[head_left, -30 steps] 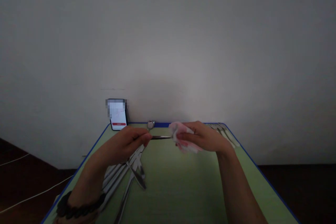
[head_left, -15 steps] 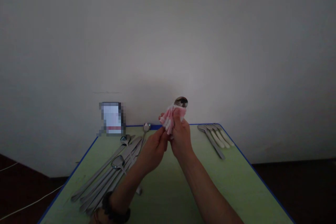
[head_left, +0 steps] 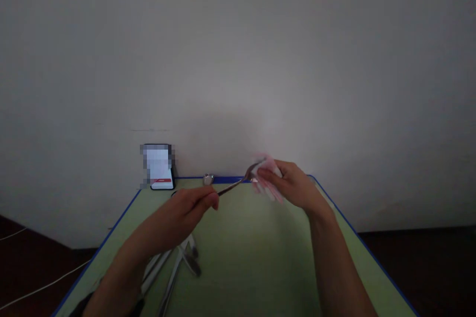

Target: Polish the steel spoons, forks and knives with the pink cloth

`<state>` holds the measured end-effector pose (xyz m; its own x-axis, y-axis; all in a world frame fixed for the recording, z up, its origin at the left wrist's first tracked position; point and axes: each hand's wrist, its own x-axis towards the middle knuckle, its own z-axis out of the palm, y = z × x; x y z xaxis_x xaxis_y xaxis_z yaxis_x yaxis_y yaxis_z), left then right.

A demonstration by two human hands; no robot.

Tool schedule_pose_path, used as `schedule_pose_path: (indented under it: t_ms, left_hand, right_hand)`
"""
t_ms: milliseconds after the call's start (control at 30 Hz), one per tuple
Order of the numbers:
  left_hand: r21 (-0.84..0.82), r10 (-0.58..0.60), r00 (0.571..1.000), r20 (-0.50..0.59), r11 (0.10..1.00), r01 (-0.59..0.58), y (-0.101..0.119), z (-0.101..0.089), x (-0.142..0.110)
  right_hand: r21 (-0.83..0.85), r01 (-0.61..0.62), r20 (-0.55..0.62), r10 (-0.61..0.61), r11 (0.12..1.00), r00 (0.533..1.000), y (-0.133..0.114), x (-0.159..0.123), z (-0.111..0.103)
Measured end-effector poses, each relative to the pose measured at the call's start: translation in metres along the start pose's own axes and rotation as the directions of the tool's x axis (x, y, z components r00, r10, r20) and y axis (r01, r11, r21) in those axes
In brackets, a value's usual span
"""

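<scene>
**Spoon (head_left: 233,187) spans the gap between left hand (head_left: 191,205) and right hand (head_left: 293,184)**

The left hand is closed on the handle, thumb against fingers; the right hand is curled around a pink-and-white cloth (head_left: 270,178), thumb pressing it over the spoon's head. The spoon slants in the air above the counter (head_left: 238,257), near its back edge. If the left grip is slack while the cloth drags, the handle could twist or slip out and drop. Below, the left forearm crosses a loose pile of cutlery (head_left: 190,262); a low elbow could scatter it. Farther back, a second spoon (head_left: 208,179) shows its bowl, and a phone (head_left: 162,171) leans at the wall (head_left: 238,59), where a knock could topple it.
</scene>
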<state>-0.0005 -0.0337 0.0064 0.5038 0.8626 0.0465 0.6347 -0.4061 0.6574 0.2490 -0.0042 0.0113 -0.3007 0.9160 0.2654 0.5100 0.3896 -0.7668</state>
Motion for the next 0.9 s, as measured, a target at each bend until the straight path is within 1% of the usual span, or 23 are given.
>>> schedule_pose_path:
  t_ms: [33, 67, 100, 133, 167, 233, 267, 300, 333, 367, 467, 533, 567, 633, 700, 767, 833, 867, 900]
  left_hand:
    - [0.033, 0.019, 1.0, 0.024, 0.999, -0.02, -0.001, -0.006, -0.004]
    - [0.065, 0.035, 0.998, 0.052, 0.997, -0.039, -0.003, -0.009, -0.007]
    - [0.093, 0.05, 0.996, 0.08, 0.994, -0.057, -0.003, -0.012, -0.008]
    - [0.118, 0.059, 0.991, 0.117, 0.99, -0.073, -0.004, -0.012, -0.009]
    - [0.137, 0.066, 0.985, 0.158, 0.987, -0.088, -0.004, -0.012, -0.009]
    - [0.139, 0.08, 0.964, 0.252, 0.983, -0.117, -0.005, -0.008, -0.007]
    - [0.122, 0.089, 0.952, 0.293, 0.984, -0.129, -0.006, -0.006, -0.004]
    - [0.101, 0.101, 0.942, 0.319, 0.985, -0.139, -0.007, -0.004, -0.002]
    - [0.084, 0.113, 0.939, 0.324, 0.985, -0.148, -0.008, -0.002, 0.0]
    - [0.075, 0.124, 0.942, 0.312, 0.985, -0.155, -0.01, -0.001, 0.002]
    - [0.086, 0.146, 0.96, 0.239, 0.982, -0.171, -0.014, -0.002, 0.005]
    - [0.096, 0.148, 0.965, 0.216, 0.98, -0.172, -0.015, -0.004, 0.005]
    - [0.1, 0.144, 0.966, 0.213, 0.981, -0.168, -0.015, -0.005, 0.004]
    - [0.109, 0.133, 0.967, 0.216, 0.981, -0.159, -0.015, -0.007, 0.003]
    - [0.105, 0.134, 0.965, 0.224, 0.981, -0.161, -0.015, -0.01, 0.001]
    - [0.087, 0.142, 0.965, 0.221, 0.983, -0.165, -0.017, -0.014, 0.001]
    - [0.071, 0.138, 0.972, 0.189, 0.986, -0.153, -0.021, -0.016, 0.001]
    - [0.067, 0.131, 0.979, 0.157, 0.987, -0.143, -0.024, -0.017, 0.002]
    - [0.064, 0.122, 0.986, 0.109, 0.989, -0.13, -0.026, -0.016, 0.004]
  right_hand:
    - [-0.038, 0.006, 0.154, -0.001, 0.999, 0.988, -0.002, -0.003, -0.003]
    - [-0.077, 0.011, 0.297, 0.013, 0.997, 0.955, -0.004, -0.005, -0.004]
    - [-0.12, 0.015, 0.419, 0.037, 0.993, 0.907, -0.007, -0.006, -0.002]
    - [-0.163, 0.026, 0.524, 0.064, 0.986, 0.849, -0.01, -0.007, 0.002]
    - [-0.195, 0.042, 0.608, 0.087, 0.98, 0.789, -0.014, -0.006, 0.007]
    - [-0.217, 0.075, 0.72, 0.108, 0.973, 0.685, -0.02, -0.005, 0.02]
    - [-0.216, 0.083, 0.749, 0.111, 0.973, 0.653, -0.022, -0.004, 0.025]
    - [-0.208, 0.086, 0.762, 0.106, 0.974, 0.639, -0.024, -0.002, 0.029]
    - [-0.194, 0.087, 0.759, 0.094, 0.977, 0.644, -0.025, -0.001, 0.032]
    - [-0.175, 0.089, 0.747, 0.073, 0.98, 0.661, -0.026, 0.0, 0.033]
    - [-0.1, 0.109, 0.679, -0.012, 0.989, 0.734, -0.023, 0.002, 0.029]
    - [-0.069, 0.092, 0.637, -0.028, 0.993, 0.77, -0.019, 0.002, 0.023]
    - [-0.061, 0.073, 0.625, -0.019, 0.996, 0.78, -0.017, 0.002, 0.021]
    - [-0.056, 0.038, 0.619, 0.005, 0.998, 0.785, -0.013, 0.0, 0.016]
    - [-0.062, 0.032, 0.618, 0.013, 0.998, 0.786, -0.011, -0.002, 0.012]
    - [-0.066, 0.034, 0.593, 0.011, 0.997, 0.805, -0.01, -0.004, 0.008]
    - [-0.054, 0.026, 0.533, 0.007, 0.998, 0.846, -0.01, -0.004, 0.007]
    - [-0.044, 0.017, 0.477, 0.006, 0.999, 0.879, -0.009, -0.003, 0.008]
    - [-0.035, 0.005, 0.394, 0.009, 0.999, 0.919, -0.009, -0.001, 0.011]
